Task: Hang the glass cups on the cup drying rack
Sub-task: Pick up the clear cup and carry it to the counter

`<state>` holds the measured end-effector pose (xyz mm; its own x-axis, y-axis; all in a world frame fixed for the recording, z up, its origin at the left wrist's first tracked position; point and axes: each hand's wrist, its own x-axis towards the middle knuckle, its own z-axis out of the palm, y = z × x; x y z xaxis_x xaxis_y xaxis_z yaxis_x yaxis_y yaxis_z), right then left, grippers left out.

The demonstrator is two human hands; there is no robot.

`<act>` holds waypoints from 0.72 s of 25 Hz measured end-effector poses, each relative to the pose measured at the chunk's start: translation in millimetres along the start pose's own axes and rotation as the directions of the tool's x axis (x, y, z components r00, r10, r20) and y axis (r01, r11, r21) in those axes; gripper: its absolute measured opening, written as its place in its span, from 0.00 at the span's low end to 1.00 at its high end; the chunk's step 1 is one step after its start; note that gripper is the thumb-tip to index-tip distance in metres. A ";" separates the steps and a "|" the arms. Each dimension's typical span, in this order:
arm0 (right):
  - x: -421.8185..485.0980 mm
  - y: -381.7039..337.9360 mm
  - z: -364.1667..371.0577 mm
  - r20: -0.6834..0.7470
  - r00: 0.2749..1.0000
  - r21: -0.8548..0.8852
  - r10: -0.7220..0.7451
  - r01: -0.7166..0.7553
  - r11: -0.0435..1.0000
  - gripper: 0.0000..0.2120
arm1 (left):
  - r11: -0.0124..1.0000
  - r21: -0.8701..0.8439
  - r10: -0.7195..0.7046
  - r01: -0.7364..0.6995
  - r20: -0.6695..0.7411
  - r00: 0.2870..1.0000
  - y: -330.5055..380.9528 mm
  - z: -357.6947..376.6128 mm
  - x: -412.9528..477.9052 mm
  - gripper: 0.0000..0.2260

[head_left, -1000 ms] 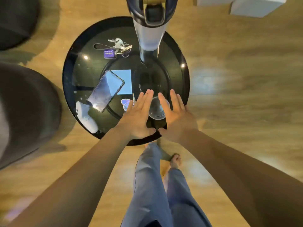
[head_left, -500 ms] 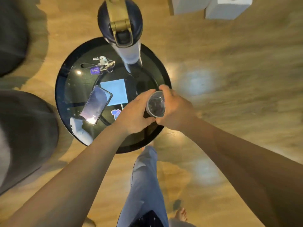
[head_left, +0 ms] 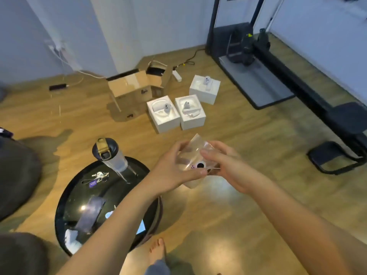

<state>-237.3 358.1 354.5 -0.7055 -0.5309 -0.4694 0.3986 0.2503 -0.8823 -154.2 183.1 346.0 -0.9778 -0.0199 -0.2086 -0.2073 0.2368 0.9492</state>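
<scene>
A clear glass cup [head_left: 193,155] with a small printed figure on its side is held in the air between both hands, tilted with its base pointing away from me. My left hand [head_left: 174,171] wraps it from the left and below. My right hand [head_left: 224,165] grips it from the right, fingers over its top side. The cup is above the wooden floor, to the right of the round black table [head_left: 65,199]. No cup drying rack is in view.
The black table carries a tall bottle [head_left: 110,155], keys [head_left: 98,176], a phone [head_left: 90,215] and a blue card. On the floor ahead lie an open cardboard box [head_left: 133,84] and three white boxes [head_left: 186,104]. A black metal frame [head_left: 297,82] stands at right. Dark seats sit at left.
Both hands closed on the cup on the table, then lifted it off and to the right. My view has swung up from the table to the room.
</scene>
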 end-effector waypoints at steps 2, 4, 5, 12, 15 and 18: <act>-56.9 -17.0 -38.5 -0.006 0.996 0.174 -0.092 0.091 0.980 0.34 | 0.998 0.012 0.060 -0.059 -0.049 0.997 60.1 37.8 -10.9 0.35; -105.4 -25.0 -74.2 -0.056 0.986 0.271 -0.159 0.168 0.948 0.32 | 0.998 0.008 0.068 -0.067 -0.077 0.995 109.5 76.1 -14.5 0.36; -124.9 -25.0 -89.3 -0.085 0.980 0.298 -0.182 0.199 0.934 0.31 | 0.999 -0.017 0.051 -0.052 -0.067 0.996 128.8 94.5 -15.3 0.37; -269.8 -12.2 -232.2 -0.498 0.791 0.191 -0.356 0.501 0.844 0.24 | 0.946 -0.283 -0.006 0.159 0.474 0.880 219.7 275.2 -3.0 0.29; -315.8 3.4 -291.7 -0.631 0.669 0.082 -0.392 0.561 0.824 0.22 | 0.786 -0.427 0.002 0.447 0.725 0.688 227.3 365.1 7.8 0.29; -365.5 31.0 -363.3 -0.761 0.555 0.027 -0.336 0.545 0.838 0.18 | 0.726 -0.339 -0.027 0.599 0.856 0.517 241.0 463.9 29.4 0.33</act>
<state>-180.0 854.1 486.0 -0.9713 0.2376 0.0097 -0.0348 -0.1016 -0.9942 -218.8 690.2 459.3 -0.4736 0.8144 -0.3355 -0.7466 -0.1691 0.6435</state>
